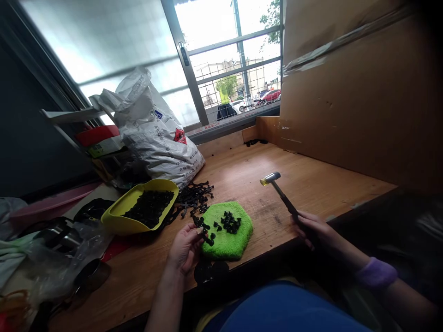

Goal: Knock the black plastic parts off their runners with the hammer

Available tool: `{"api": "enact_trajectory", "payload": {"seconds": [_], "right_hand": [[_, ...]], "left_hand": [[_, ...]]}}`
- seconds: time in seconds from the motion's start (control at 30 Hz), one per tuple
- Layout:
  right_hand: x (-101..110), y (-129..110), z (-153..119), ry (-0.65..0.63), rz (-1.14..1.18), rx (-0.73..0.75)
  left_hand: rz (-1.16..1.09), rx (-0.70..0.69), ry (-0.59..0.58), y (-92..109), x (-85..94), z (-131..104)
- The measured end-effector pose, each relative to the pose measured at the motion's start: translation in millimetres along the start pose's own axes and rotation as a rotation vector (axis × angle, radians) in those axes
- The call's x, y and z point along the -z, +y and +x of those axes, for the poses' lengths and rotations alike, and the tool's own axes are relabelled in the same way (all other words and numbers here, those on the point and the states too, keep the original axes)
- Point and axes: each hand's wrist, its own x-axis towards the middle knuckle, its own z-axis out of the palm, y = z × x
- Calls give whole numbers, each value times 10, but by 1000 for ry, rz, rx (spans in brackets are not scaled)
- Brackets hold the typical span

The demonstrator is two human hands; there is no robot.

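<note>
My left hand (pixel 186 244) pinches a strip of small black molded parts (pixel 206 238) at the left edge of a bright green fuzzy pad (pixel 224 250). A small heap of loose black pieces (pixel 231 223) lies on top of the pad. On the right, my right hand (pixel 309 228) is wrapped around the dark handle of a mallet (pixel 271 178). Its head, with a yellowish face on one end, is raised over the wooden table (pixel 258 173). What exactly the black parts are is too small to tell.
A yellow scoop-shaped tray (pixel 129 226) full of black pieces stands left, beside scattered black strips (pixel 197 194). Behind them leans a large white sack (pixel 155 133). A tall cardboard sheet (pixel 346 101) borders the right; a window (pixel 231 55) is at the back.
</note>
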Motion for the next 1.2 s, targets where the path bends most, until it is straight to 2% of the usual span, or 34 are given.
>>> {"api": "enact_trajectory", "payload": {"seconds": [0.1,0.3,0.63,0.77,0.87,1.07,1.13,1.2], "right_hand": [[40,39,21,-5,-2,-2],[36,19,13,-20,-13,-2],[48,56,26,-9,-55,27],[29,25,13,36,-194,39],[-81,-106,-37,35,-404,137],[-546,-372,-55,-254,-749,401],[-681,-388,-25,-287,-887,425],[-771,-397,3,-320,-1081,387]], "left_hand": [[-60,44,8,-94,-50,50],[-123,62,8,-176,13,90],[-2,61,2,-178,-22,119],[69,60,5,-181,-35,111],[90,42,16,-199,-20,121],[129,52,23,-184,-20,134],[135,54,31,-172,-34,131],[135,47,42,-167,-42,131]]}}
